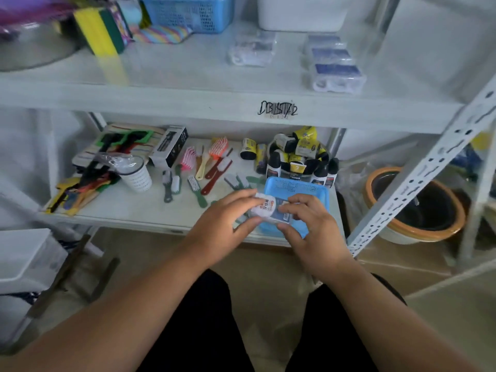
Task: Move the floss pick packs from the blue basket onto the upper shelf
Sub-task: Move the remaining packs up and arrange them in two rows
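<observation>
A small blue basket sits at the front right of the lower shelf. My left hand grips a white floss pick pack with a red label, just above the basket's near left corner. My right hand pinches a second clear pack with a blue card over the basket. On the upper shelf, a row of floss pick packs with blue cards lies at the right. A clear pack rests near the middle.
Brushes, a white cup and a cluster of bottles crowd the lower shelf. Sponges, a larger blue basket and a white bin stand at the back of the upper shelf. A slotted shelf post rises at right.
</observation>
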